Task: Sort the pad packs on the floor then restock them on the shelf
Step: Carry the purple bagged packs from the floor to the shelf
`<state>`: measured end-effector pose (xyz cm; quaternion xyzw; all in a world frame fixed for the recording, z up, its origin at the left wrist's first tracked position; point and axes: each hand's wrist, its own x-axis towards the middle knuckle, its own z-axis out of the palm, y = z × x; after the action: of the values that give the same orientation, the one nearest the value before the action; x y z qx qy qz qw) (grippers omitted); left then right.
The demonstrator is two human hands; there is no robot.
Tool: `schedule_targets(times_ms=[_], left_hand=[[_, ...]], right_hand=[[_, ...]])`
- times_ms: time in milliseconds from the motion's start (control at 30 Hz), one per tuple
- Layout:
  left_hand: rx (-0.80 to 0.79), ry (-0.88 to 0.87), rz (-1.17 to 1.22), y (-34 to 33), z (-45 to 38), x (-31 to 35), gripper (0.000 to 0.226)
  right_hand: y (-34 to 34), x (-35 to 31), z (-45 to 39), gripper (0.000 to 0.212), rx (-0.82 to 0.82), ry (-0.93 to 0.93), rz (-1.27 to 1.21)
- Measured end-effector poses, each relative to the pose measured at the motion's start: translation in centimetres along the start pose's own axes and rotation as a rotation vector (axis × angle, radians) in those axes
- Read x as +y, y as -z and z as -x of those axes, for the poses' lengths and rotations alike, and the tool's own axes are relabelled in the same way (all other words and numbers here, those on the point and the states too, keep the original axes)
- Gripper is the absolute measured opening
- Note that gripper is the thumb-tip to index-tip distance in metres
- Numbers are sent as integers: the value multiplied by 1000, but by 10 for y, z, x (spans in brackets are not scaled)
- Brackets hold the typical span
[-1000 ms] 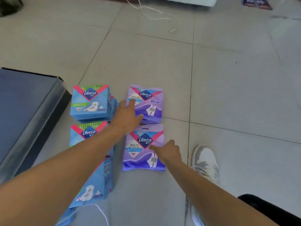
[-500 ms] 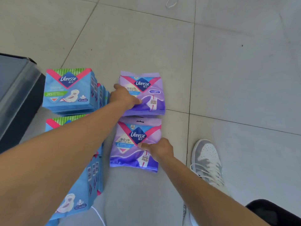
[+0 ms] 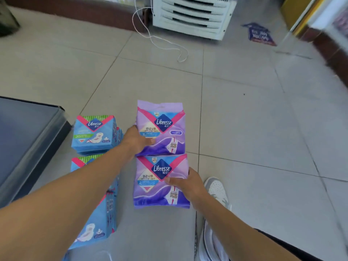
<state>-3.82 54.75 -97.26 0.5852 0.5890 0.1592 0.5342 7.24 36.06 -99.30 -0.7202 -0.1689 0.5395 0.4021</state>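
Against the frame half a second earlier, both purple packs sit higher in view and appear raised off the tiled floor [image 3: 244, 129], each now gripped where before the hands only lay on them; a white louvred appliance [image 3: 192, 14] and its loose white cord [image 3: 150, 34] have come into sight at the top. No container holds any pack: the dark grey shelf base [image 3: 24, 140] at far left carries nothing visible. The left hand [image 3: 138, 141] grips the far purple pack [image 3: 165, 129] by its lower left corner, thumb curled over the front and fingers hidden behind. The right hand [image 3: 185, 182] pinches the near purple pack [image 3: 150, 185] at its right edge, thumb on the face, the other fingers out of sight. The two purple packs meet edge to edge, one above the other in view. To their left lie the blue packs: a far stack [image 3: 94, 134] near the shelf base and a near stack [image 3: 98, 223] partly covered by the left forearm. A grey and white shoe [image 3: 216, 189] stands just right of the near purple pack. A blue packet [image 3: 260, 34] lies well apart near the appliance.
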Motion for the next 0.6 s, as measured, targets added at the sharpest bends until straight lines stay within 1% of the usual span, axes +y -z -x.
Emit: schedule_targets(times_ms=[133, 200, 267, 400, 500, 600], left_hand=[[8, -154, 83, 45, 45, 48, 52], [18, -206, 118, 70, 69, 73, 46], [47, -267, 138, 100, 102, 101, 40], [138, -351, 158, 164, 170, 143, 37], [201, -386, 179, 218, 224, 156, 37], [275, -421, 185, 270, 279, 156, 31]], right_hand=[[7, -49, 51, 52, -57, 150, -32], [8, -73, 76, 61, -100, 221, -19], [7, -101, 110, 63, -130, 300, -15], [-5, -151, 176, 56, -198, 463, 7], [-24, -180, 225, 49, -267, 570, 18], [-51, -205, 272, 43, -341, 664, 9]])
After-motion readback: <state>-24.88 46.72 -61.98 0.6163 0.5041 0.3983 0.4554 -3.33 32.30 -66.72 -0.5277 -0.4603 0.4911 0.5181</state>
